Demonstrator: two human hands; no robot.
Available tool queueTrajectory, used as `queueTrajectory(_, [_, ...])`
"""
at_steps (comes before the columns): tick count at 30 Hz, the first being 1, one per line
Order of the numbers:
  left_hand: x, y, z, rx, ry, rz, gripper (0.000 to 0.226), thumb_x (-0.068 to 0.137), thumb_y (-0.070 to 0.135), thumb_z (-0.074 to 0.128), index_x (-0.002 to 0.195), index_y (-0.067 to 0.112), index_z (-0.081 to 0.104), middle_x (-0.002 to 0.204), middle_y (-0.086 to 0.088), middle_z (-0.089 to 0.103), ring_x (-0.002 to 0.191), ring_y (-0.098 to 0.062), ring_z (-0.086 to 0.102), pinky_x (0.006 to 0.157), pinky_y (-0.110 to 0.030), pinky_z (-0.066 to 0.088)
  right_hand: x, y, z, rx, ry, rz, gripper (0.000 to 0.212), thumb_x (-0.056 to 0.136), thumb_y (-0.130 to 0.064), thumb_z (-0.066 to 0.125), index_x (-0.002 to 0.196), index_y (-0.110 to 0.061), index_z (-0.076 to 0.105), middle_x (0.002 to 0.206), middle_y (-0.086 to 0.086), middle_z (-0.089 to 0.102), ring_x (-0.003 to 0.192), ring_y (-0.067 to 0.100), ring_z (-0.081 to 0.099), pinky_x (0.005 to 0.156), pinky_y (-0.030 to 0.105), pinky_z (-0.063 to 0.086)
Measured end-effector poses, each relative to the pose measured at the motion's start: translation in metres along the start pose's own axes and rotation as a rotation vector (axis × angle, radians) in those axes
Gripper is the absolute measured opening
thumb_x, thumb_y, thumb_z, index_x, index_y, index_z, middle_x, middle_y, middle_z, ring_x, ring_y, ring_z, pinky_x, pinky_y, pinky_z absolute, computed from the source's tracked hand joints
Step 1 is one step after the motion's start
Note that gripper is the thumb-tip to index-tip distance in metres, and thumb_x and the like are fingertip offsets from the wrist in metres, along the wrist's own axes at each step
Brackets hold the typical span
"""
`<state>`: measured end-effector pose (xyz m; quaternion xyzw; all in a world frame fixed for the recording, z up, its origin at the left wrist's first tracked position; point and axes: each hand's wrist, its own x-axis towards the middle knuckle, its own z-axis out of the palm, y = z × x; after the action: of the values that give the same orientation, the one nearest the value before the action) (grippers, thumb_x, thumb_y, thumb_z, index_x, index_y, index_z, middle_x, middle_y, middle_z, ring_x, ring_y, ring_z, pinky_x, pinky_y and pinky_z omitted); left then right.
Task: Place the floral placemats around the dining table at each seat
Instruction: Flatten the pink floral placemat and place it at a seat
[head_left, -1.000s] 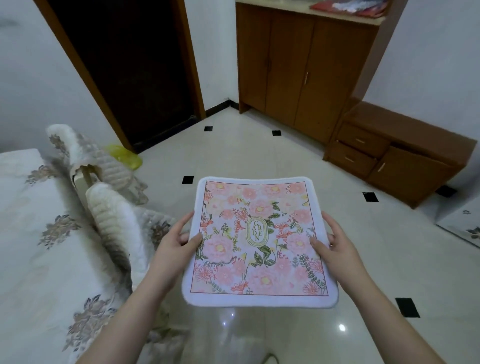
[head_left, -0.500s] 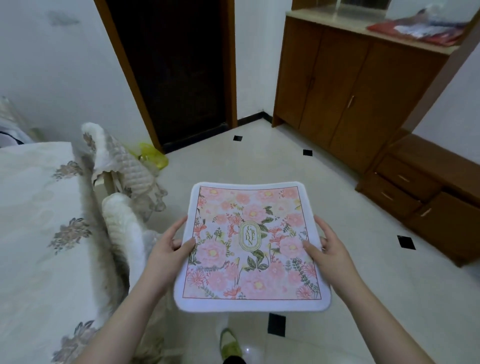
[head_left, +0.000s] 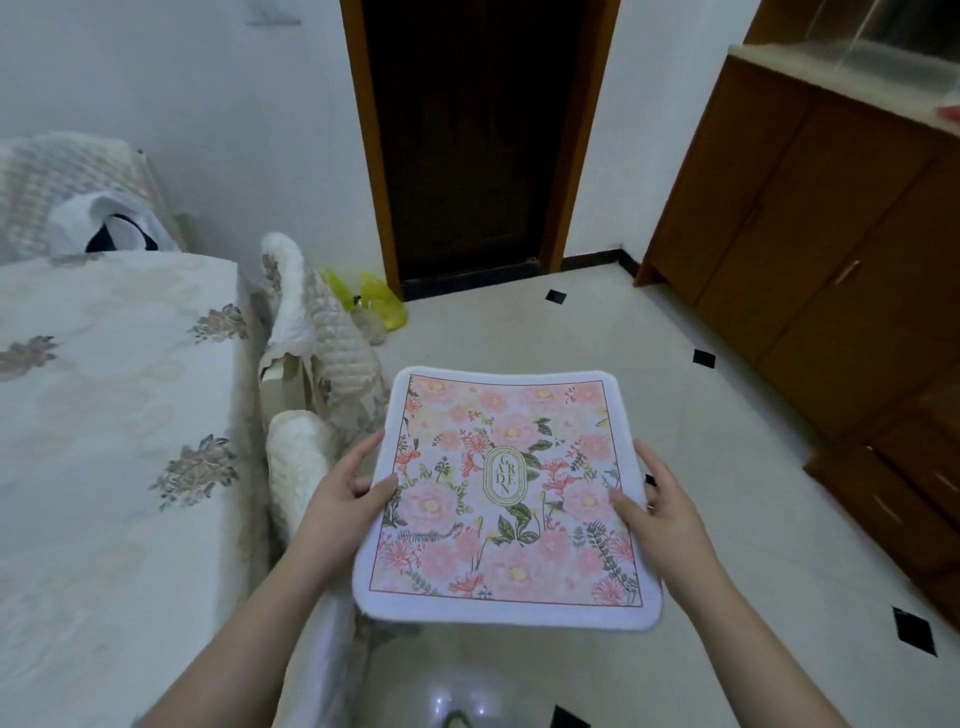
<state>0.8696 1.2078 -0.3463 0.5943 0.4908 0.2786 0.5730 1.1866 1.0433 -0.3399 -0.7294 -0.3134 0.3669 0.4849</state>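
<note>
Though it sags a little at its near edge, the floral placemat (head_left: 506, 493) looks light and soft, a plush cloth that would droop if held one-handed. In the head view, the left hand (head_left: 345, 493) and right hand (head_left: 662, 512) pinch its side edges, thumbs on top, holding it flat above the floor (head_left: 701, 467) beside the covered counter (head_left: 104, 415).

The floral placemat (head_left: 511, 499) is held flat over the floor (head_left: 649, 374), the left hand (head_left: 343, 491) on its left edge and the right hand (head_left: 662, 512) on its right. The dining table (head_left: 104, 415) lies to the left, with a covered chair (head_left: 311, 338) between table and placemat. A doorway (head_left: 478, 140) stands ahead and a cabinet (head_left: 831, 234) to the right.
</note>
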Motion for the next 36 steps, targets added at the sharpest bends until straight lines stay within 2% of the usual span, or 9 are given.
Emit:
queueTrajectory(3, [0.007,-0.001,-0.006,-0.019,0.038,-0.034,0.059,0.096,0.022,0.065,0.137,0.058,0.042,0.091,-0.004,0.079,0.081,-0.027,0.077,0.078,-0.051,0.06,0.028,-0.006,0.008,-0.006,-0.055,-0.001,0.064,0.094,-0.016,0.066,0.144,-0.045,0.037,0.098,-0.004,0.077,0.079,0.022,0.076,0.069,0.045,0.062])
queueTrajectory(5, [0.011,-0.003,-0.01,-0.009,0.086,-0.049,0.059,0.096,0.025,0.065,0.134,0.063,0.041,0.092,0.0,0.079,0.082,-0.022,0.077,0.079,-0.049,0.059,0.049,-0.012,0.016,-0.015,-0.107,-0.008,0.065,0.094,-0.016,0.066,0.143,-0.048,0.037,0.096,-0.006,0.077,0.078,0.021,0.076,0.063,0.039,0.062])
queueTrajectory(9, [0.01,-0.008,-0.019,-0.101,0.222,-0.089,0.057,0.096,0.023,0.065,0.131,0.063,0.045,0.098,-0.001,0.079,0.088,-0.025,0.077,0.082,-0.051,0.059,0.094,-0.024,0.037,-0.043,-0.242,-0.038,0.064,0.094,-0.015,0.065,0.14,-0.05,0.038,0.097,-0.003,0.077,0.08,0.024,0.076,0.071,0.048,0.061])
queueTrajectory(13, [0.001,-0.006,-0.027,-0.201,0.372,-0.135,0.058,0.096,0.019,0.066,0.14,0.049,0.044,0.097,-0.007,0.079,0.085,-0.031,0.077,0.068,-0.05,0.063,0.134,-0.045,0.063,-0.044,-0.409,-0.072,0.064,0.094,-0.015,0.065,0.14,-0.052,0.038,0.099,-0.001,0.077,0.08,0.026,0.076,0.07,0.05,0.061])
queueTrajectory(17, [-0.013,0.003,-0.03,-0.234,0.518,-0.144,0.054,0.096,0.022,0.066,0.129,0.061,0.047,0.097,-0.004,0.079,0.081,-0.032,0.077,0.062,-0.047,0.063,0.166,-0.066,0.093,-0.033,-0.566,-0.102,0.065,0.094,-0.018,0.066,0.139,-0.054,0.038,0.102,-0.001,0.077,0.082,0.028,0.076,0.066,0.049,0.062])
queueTrajectory(22, [-0.042,0.003,-0.034,-0.306,0.697,-0.164,0.054,0.098,0.017,0.061,0.138,0.049,0.044,0.093,-0.005,0.079,0.076,-0.029,0.077,0.052,-0.036,0.061,0.183,-0.086,0.138,-0.054,-0.741,-0.173,0.062,0.094,-0.013,0.066,0.141,-0.045,0.041,0.101,-0.003,0.076,0.083,0.028,0.076,0.068,0.052,0.062])
queueTrajectory(26, [-0.078,-0.009,-0.038,-0.365,0.844,-0.189,0.054,0.099,0.015,0.061,0.135,0.052,0.047,0.093,-0.009,0.078,0.077,-0.03,0.077,0.053,-0.038,0.061,0.181,-0.1,0.179,-0.102,-0.911,-0.194,0.063,0.094,-0.016,0.066,0.142,-0.048,0.039,0.1,-0.002,0.077,0.081,0.028,0.076,0.063,0.047,0.062])
queueTrajectory(29, [-0.109,-0.023,-0.042,-0.393,0.96,-0.206,0.054,0.098,0.015,0.062,0.136,0.05,0.047,0.094,-0.009,0.078,0.08,-0.031,0.077,0.056,-0.039,0.062,0.172,-0.112,0.215,-0.121,-1.016,-0.218,0.064,0.094,-0.014,0.067,0.14,-0.05,0.041,0.103,-0.001,0.077,0.082,0.029,0.076,0.063,0.049,0.062])
queueTrajectory(36, [-0.176,-0.06,-0.057,-0.404,1.195,-0.261,0.058,0.096,0.017,0.065,0.143,0.044,0.044,0.095,-0.007,0.079,0.086,-0.029,0.077,0.073,-0.049,0.061,0.126,-0.127,0.301,-0.183,-1.262,-0.297,0.063,0.094,-0.011,0.064,0.129,-0.06,0.047,0.106,0.0,0.076,0.084,0.031,0.076,0.062,0.047,0.062])
